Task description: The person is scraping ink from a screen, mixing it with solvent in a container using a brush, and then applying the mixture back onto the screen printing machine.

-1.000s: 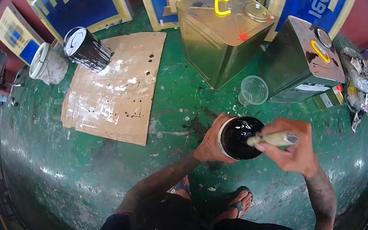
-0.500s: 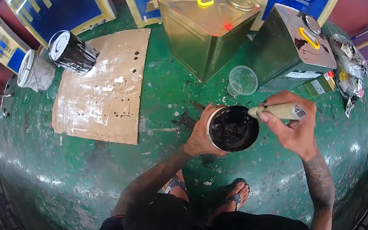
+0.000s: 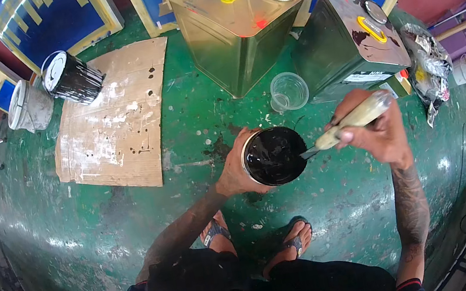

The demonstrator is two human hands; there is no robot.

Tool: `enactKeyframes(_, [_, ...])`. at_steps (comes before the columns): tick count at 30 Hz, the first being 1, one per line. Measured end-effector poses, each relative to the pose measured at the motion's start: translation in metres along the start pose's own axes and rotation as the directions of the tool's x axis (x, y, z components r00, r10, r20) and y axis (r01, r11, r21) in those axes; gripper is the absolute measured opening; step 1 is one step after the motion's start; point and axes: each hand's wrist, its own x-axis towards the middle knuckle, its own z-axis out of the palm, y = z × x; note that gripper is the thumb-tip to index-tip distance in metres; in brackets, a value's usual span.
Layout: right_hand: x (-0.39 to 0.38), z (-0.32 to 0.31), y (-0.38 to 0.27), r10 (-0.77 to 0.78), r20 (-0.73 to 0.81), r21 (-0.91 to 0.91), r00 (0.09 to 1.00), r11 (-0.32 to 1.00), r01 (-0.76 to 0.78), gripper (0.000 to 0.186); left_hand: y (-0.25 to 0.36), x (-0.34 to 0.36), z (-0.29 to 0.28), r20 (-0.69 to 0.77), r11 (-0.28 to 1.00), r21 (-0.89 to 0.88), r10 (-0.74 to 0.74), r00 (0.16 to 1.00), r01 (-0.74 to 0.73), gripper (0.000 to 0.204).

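Observation:
My left hand is wrapped round the side of a round tub of glossy black paint. My right hand grips the pale handle of a scraper, whose dark blade meets the paint by the tub's right rim. A clear plastic cup sits on the green floor beyond the tub. Behind it stand a large gold-coloured metal can with a yellow handle and a darker metal can, also yellow-handled, with stains on its top.
Paint-spattered cardboard lies left, with a black-streaked bucket and a white bucket beside it. Framed blue panels lean along the back. A crumpled bundle lies right, near a small green box. My sandalled feet are below.
The view has shifted. The scraper's handle has tilted up to the right, exposing the blade at the tub's rim. My left hand still holds the tub.

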Motion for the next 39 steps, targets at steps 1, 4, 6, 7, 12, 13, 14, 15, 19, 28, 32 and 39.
enactKeyframes(1, [0.0,0.0,-0.002,-0.103,-0.062,-0.002,0.993,0.995,0.103,0.021,-0.001,0.0,0.0,0.006,1.0,-0.001,0.003,1.0,-0.003,0.132])
enactKeyframes(4, [0.007,0.01,-0.012,-0.198,-0.088,-0.025,0.976,0.98,0.197,0.025,0.0,0.001,0.001,0.018,0.999,-0.04,0.028,0.999,-0.027,0.135])
enactKeyframes(6, [0.014,0.016,-0.016,-0.435,0.085,-0.385,0.896,0.815,0.433,0.021,0.005,0.005,0.009,-0.039,0.989,-0.137,-0.061,0.997,0.055,0.119])
enactKeyframes(7, [0.017,0.022,-0.012,-0.468,0.097,-0.419,0.879,0.781,0.462,0.019,0.006,0.005,0.009,-0.035,0.989,-0.136,-0.06,0.998,0.054,0.119])
enactKeyframes(12, [0.006,0.027,-0.005,-0.313,0.108,-0.549,0.944,0.772,0.319,0.019,0.005,0.004,0.002,-0.057,0.982,-0.168,-0.098,0.994,0.087,0.118])
enactKeyframes(13, [0.001,0.028,-0.004,-0.264,0.072,-0.536,0.962,0.803,0.261,0.02,0.007,0.005,0.001,-0.061,0.982,-0.167,-0.101,0.993,0.089,0.118])
enactKeyframes(14, [-0.004,0.029,-0.004,-0.264,0.076,-0.533,0.961,0.804,0.263,0.02,0.008,0.005,0.001,-0.06,0.981,-0.168,-0.106,0.993,0.094,0.118])
enactKeyframes(15, [-0.008,0.031,-0.005,-0.213,0.023,-0.503,0.977,0.842,0.196,0.019,0.01,0.006,0.001,-0.06,0.981,-0.169,-0.111,0.992,0.099,0.118])
enactKeyframes(19, [-0.014,0.037,0.001,0.008,-0.104,-0.214,0.995,0.976,-0.03,0.019,0.008,0.005,0.003,-0.052,0.963,-0.228,-0.158,0.986,0.142,0.118])
enactKeyframes(28, [0.0,0.024,0.015,-0.261,-0.104,-0.366,0.96,0.907,0.207,0.023,0.009,0.011,0.01,0.016,0.977,-0.211,-0.005,1.0,0.009,0.121])
enactKeyframes(32, [0.001,0.02,0.014,-0.2,0.124,-0.307,0.972,0.924,0.229,0.022,0.008,0.01,0.004,-0.005,0.989,-0.144,-0.037,0.999,0.036,0.12])
enactKeyframes(39, [-0.004,-0.004,0.009,-0.117,0.003,-0.028,0.993,0.993,0.117,0.025,0.001,0.003,0.005,0.045,0.999,-0.037,0.004,0.999,-0.002,0.132])
